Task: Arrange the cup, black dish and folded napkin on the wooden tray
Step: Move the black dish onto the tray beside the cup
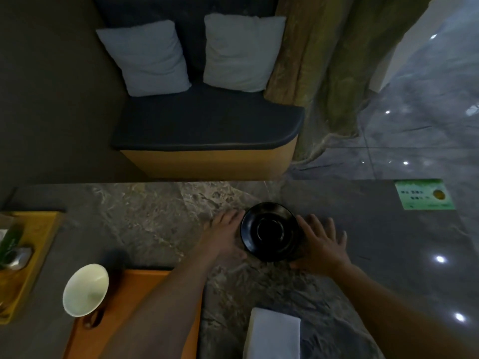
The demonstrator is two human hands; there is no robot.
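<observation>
Left hand (225, 233) and right hand (321, 242) sit either side of the black dish (269, 231), fingers spread flat on the bench (155, 218), palms against its rim. Whether either hand has actually got under the edge I cannot tell; it looks like a two-sided cradle and not yet a firm grasp.

Nearest the camera, below the dish, lies the folded napkin (273, 332), white, on the stone and off the tray. Down and left of the dish, the wooden tray (129, 307) runs under the left forearm, with the cream cup (86, 288) tipped over at the tray's left edge, mouth facing the camera.

Trouble spots, as I read it: that dish is smooth and shallow, so a lift from flat palms could let it slide out and clatter on the stone. Swinging it toward the tray, the left forearm passes close to the tipped cup and might roll it off. Beyond the dish, the padded seat (207, 125) and pillows (145, 58) are well clear.
</observation>
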